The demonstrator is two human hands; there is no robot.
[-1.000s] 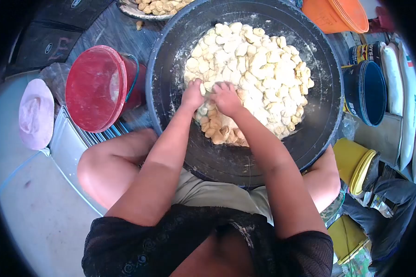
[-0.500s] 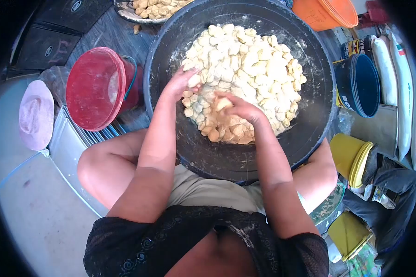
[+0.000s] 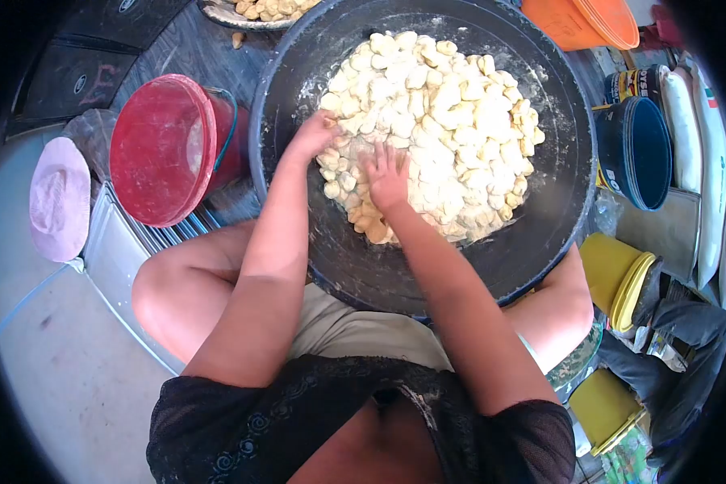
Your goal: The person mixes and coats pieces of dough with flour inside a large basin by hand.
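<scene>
A heap of pale, rounded lumps (image 3: 452, 113), dusted with whitish powder, fills the middle of a wide black tub (image 3: 452, 286). At the heap's left edge, my left hand (image 3: 319, 135) touches the lumps with loosely bent fingers apart; I see nothing held in it. My right hand (image 3: 388, 173) rests palm down on the front left of the heap, its fingers spread and pointing away from me. Near its wrist, some lumps (image 3: 371, 222) look browner and less powdered than the others.
A red bucket (image 3: 165, 149) lies tilted left of the tub, near a pink hat (image 3: 60, 199). Behind the tub is a tray (image 3: 250, 22) of similar lumps. An orange bucket (image 3: 597, 22), dark blue bucket (image 3: 649, 153) and yellow bucket (image 3: 613, 270) stand right. Another person's dark-trousered leg (image 3: 694, 355) shows.
My right hand has moved forward and left, going from curled near a lump to spread flat on the heap. My left hand has shifted slightly up and left. The view has shifted a little.
</scene>
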